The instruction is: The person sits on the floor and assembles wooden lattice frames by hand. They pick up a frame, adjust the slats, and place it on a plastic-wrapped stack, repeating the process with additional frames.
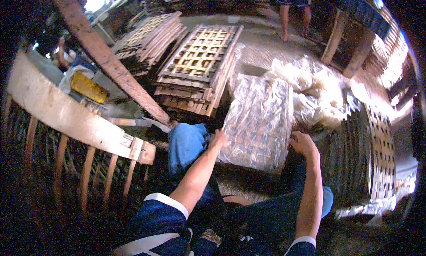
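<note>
In front of me lies a flat rectangular stack wrapped over with a clear plastic sheet (257, 123); the sheet is crinkled and shiny, and a dark slatted surface shows faintly through it. My left hand (218, 139) is closed at the sheet's left edge, beside my bent knee in blue trousers. On the opposite side, my right hand (303, 143) has its fingers curled at the sheet's right edge. What lies under the fingertips is partly hidden in both hands.
Stacked woven bamboo-slat trays (202, 52) stand ahead left, with another stack (146, 34) behind. More trays (379, 154) stand on edge at right. Loose plastic (319, 92) heaps beyond the sheet. A wooden post (111, 61) slants at left above a railing (66, 114). A person's bare legs (293, 21) stand far off.
</note>
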The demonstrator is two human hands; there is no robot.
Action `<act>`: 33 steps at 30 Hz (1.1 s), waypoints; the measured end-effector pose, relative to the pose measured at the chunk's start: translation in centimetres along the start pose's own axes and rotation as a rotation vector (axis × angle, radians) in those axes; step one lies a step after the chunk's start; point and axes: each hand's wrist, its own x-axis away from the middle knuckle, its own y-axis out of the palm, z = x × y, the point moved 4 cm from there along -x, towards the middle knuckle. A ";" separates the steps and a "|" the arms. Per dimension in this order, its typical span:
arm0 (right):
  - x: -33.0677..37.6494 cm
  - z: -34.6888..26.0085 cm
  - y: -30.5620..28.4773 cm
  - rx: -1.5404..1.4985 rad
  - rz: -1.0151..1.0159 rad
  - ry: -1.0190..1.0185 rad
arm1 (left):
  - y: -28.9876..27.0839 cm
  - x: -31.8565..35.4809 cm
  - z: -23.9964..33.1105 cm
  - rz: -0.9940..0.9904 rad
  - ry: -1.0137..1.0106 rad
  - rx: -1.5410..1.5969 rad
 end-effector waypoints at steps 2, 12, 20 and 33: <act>-0.4 3.0 -0.4 0.038 0.030 0.041 | -6.8 -1.6 6.9 -0.119 0.118 0.279; -1.6 -0.9 0.5 0.039 0.009 -0.061 | -27.4 -5.5 2.2 0.835 0.382 0.299; -1.5 -3.7 0.3 0.103 -0.063 -0.018 | -21.9 -10.8 2.2 0.596 0.101 0.179; -3.0 -6.0 1.3 0.142 -0.045 -0.083 | -22.0 -11.2 2.0 0.537 0.175 0.149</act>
